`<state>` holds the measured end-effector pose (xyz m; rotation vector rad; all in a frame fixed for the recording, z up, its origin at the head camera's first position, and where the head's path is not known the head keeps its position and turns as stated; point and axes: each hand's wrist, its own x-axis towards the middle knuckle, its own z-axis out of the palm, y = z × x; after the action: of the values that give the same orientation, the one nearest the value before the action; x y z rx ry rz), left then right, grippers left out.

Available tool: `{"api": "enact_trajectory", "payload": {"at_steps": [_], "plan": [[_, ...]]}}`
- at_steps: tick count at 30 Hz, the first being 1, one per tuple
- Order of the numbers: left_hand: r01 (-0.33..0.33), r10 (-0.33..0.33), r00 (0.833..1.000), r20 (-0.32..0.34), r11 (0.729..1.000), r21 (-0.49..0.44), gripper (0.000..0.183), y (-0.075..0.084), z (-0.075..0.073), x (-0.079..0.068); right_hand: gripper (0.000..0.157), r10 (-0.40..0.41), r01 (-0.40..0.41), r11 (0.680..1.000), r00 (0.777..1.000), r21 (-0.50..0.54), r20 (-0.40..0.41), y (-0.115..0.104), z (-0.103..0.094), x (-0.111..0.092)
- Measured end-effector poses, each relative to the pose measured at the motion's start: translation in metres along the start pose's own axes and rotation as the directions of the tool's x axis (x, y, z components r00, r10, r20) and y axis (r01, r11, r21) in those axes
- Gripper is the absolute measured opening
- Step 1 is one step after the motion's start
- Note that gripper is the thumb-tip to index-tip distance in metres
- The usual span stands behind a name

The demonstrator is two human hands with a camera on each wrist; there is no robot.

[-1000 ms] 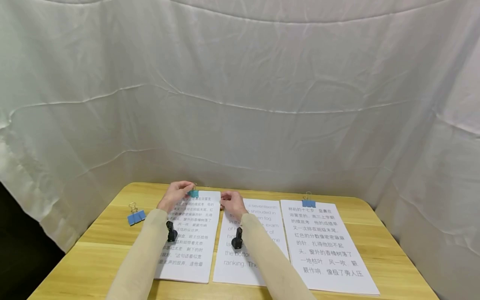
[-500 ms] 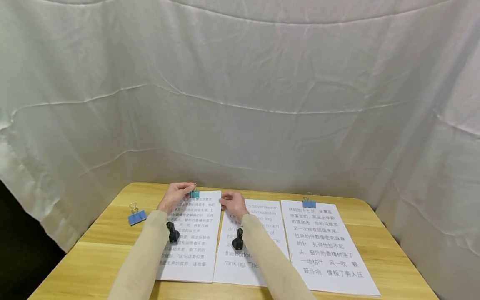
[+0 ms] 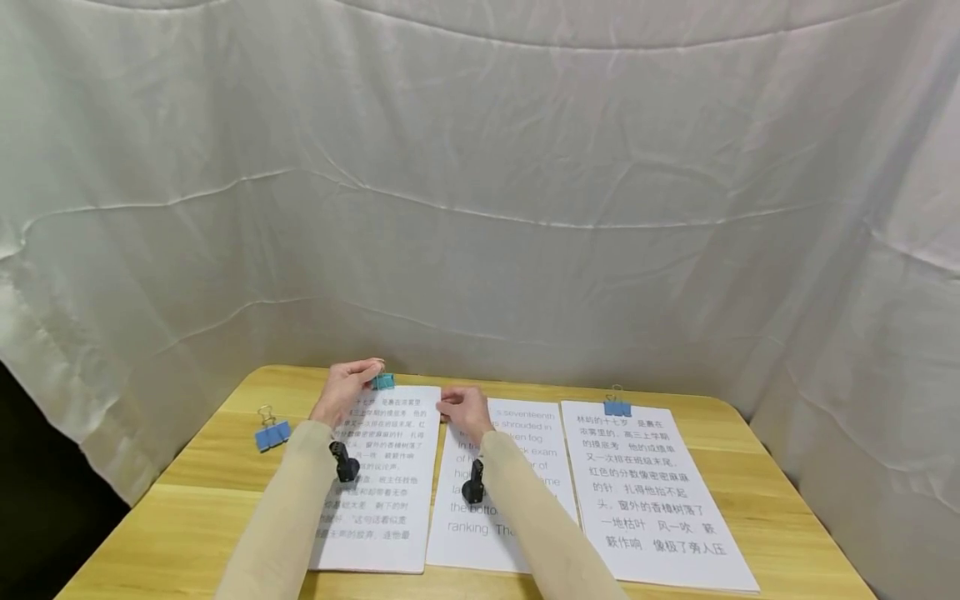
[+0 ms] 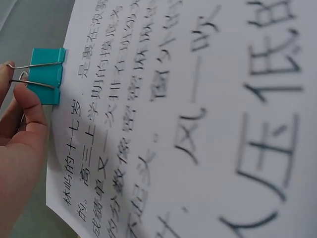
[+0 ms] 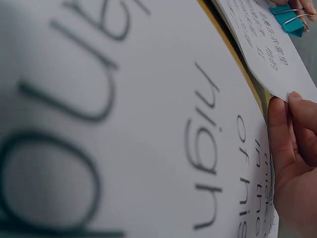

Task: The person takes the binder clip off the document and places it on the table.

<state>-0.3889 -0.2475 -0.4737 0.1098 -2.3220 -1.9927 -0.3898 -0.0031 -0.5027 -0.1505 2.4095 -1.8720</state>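
One teal binder clip [image 4: 47,74], likely stiff and best squeezed by its handles [image 4: 35,65], is pinched by the left hand [image 3: 347,390] at the leftmost paper stack's [image 3: 386,479] top edge; the stack's corner is pinched by the right hand [image 3: 465,410].

Your head camera looks forward and down from above six o'clock, taking in most of the tabletop [image 3: 780,500] low and the pale curtain [image 3: 480,183] toward twelve. Your left wrist camera sits close over the left stack [image 4: 138,129], with your left grip [image 4: 22,153] near nine. Your right wrist camera skims the middle sheets [image 5: 153,129], your right grip [image 5: 297,158] toward four. All three views share the teal clip [image 4: 46,74]: ten o'clock in the left wrist view, two in the right.
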Motion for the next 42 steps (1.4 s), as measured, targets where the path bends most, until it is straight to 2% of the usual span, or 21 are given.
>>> {"api": "enact_trajectory", "payload": {"at_steps": [4, 10, 18, 23, 27, 32, 34, 38, 42], "plan": [[-0.028, 0.027, 0.999, -0.021, 0.998, -0.06, 0.043, 0.006, -0.002, 0.0, 0.024, -0.007, 0.007, 1.0, 1.0, 0.007, 0.001, -0.001, 0.001, 0.001], [-0.058, 0.062, 0.998, 0.013, 0.974, -0.218, 0.044, 0.012, -0.006, -0.001, 0.025, 0.001, -0.001, 1.0, 1.0, 0.0, -0.004, -0.001, 0.002, 0.001], [-0.05, 0.062, 0.997, 0.036, 0.961, -0.271, 0.044, 0.016, -0.009, -0.008, 0.024, 0.019, -0.019, 1.0, 1.0, 0.004, -0.011, 0.0, 0.002, -0.001], [-0.098, 0.115, 0.992, 0.049, 0.959, -0.266, 0.042, 0.014, -0.015, -0.014, 0.021, 0.014, -0.014, 1.0, 1.0, -0.021, -0.014, -0.002, 0.002, 0.0], [-0.13, 0.147, 0.987, 0.063, 0.969, -0.212, 0.042, 0.011, -0.024, -0.022, 0.018, 0.011, -0.012, 0.999, 0.999, -0.03, -0.031, -0.005, 0.002, -0.001], [-0.115, 0.125, 0.989, 0.083, 0.987, -0.116, 0.043, 0.004, -0.042, -0.036, 0.02, 0.023, -0.023, 1.0, 0.999, -0.008, -0.039, -0.005, 0.003, -0.002], [-0.124, 0.133, 0.989, 0.072, 0.986, -0.115, 0.043, 0.003, -0.051, -0.042, 0.021, 0.041, -0.041, 0.999, 0.999, 0.005, -0.03, -0.003, 0.003, -0.001], [-0.18, 0.188, 0.981, 0.038, 0.97, -0.161, 0.045, 0.005, -0.067, -0.051, 0.023, 0.034, -0.034, 0.999, 0.999, 0.012, -0.024, -0.001, 0.002, 0.003], [-0.186, 0.2, 0.979, 0.043, 0.959, -0.214, 0.041, 0.007, -0.081, -0.059, 0.021, 0.026, -0.026, 1.0, 0.999, 0.003, -0.041, 0.001, 0.002, 0.006]]}}
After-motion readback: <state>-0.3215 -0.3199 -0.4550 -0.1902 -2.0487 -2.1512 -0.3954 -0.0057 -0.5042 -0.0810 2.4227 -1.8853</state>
